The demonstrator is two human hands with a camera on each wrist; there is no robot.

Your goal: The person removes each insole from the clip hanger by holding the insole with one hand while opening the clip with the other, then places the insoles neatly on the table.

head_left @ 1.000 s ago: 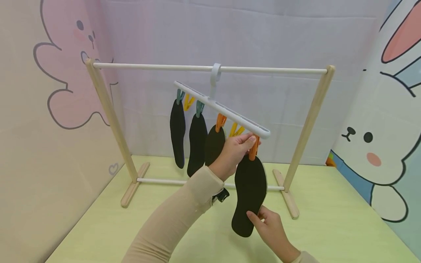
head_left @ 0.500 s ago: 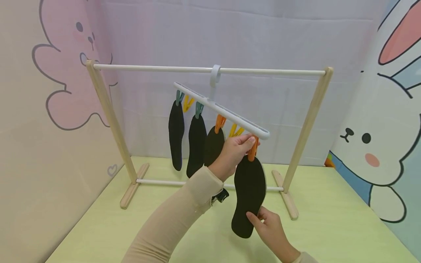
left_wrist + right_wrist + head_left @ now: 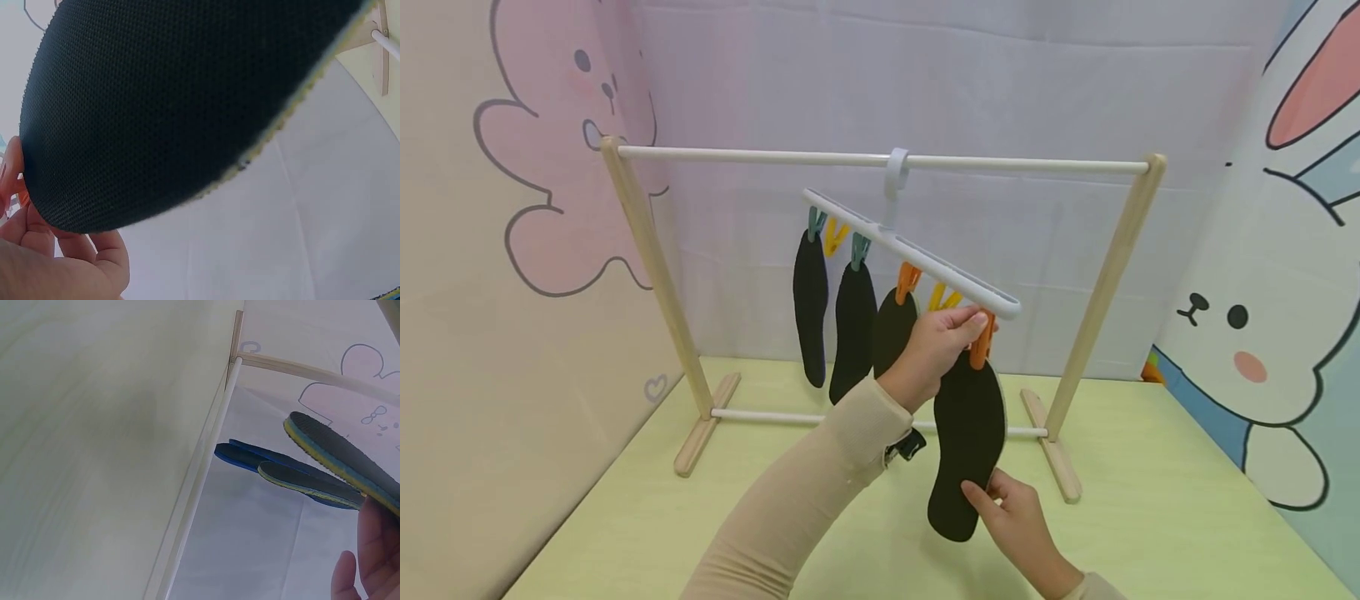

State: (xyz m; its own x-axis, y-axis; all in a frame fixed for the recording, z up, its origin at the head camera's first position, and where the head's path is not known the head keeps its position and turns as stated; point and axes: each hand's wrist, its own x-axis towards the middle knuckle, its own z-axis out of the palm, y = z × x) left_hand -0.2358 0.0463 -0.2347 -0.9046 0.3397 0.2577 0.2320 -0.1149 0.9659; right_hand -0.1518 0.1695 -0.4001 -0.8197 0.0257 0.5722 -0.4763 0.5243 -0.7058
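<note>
My left hand (image 3: 928, 350) pinches an orange clothespin (image 3: 981, 343) at the near right end of a white clip hanger (image 3: 936, 265). From that clothespin hangs a black insole (image 3: 972, 433), its top edge partly behind the left hand. Lower down, my right hand (image 3: 1021, 521) pinches the same insole near its narrow end, thumb on the front. Close up, the insole (image 3: 175, 106) fills much of the left wrist view. The right wrist view shows its yellow and blue edge. Three more black insoles (image 3: 853, 329) hang along the hanger from teal clothespins (image 3: 861, 250) and another orange one.
The hanger's hook (image 3: 895, 173) sits over the top bar (image 3: 1015, 164) of a wooden rack. Wooden feet (image 3: 1051, 450) stand on the pale green table (image 3: 632, 517). Two yellow clothespins (image 3: 837, 237) on the hanger hold nothing. Printed curtains close in the back and sides.
Both hands keep their hold with hardly any movement. The insole at the hanger's far end sways slightly, and the head view shifts a little.
</note>
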